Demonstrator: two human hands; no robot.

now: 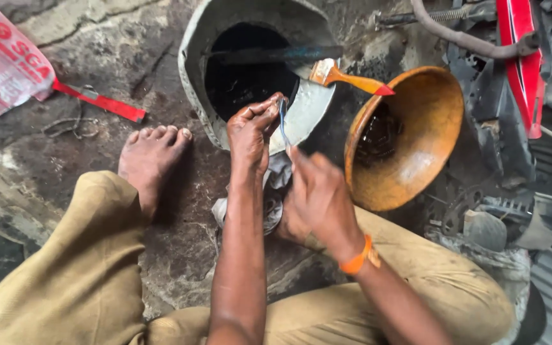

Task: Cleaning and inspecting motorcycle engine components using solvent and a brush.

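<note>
Both hands work over the grey basin (317, 112) of black oil: left hand (250, 131) pinches a thin blue wire (283, 121), right hand (317, 198) pinches its lower end over a dirty rag (276, 185), paintbrush (346, 76) idle on rim.

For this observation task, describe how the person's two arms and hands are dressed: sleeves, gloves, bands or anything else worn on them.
Both forearms are bare, with no sleeves in view, and neither the left hand nor the right hand wears a glove. The right wrist carries an orange band. No ring or watch is visible. The hands look grimy.
</note>
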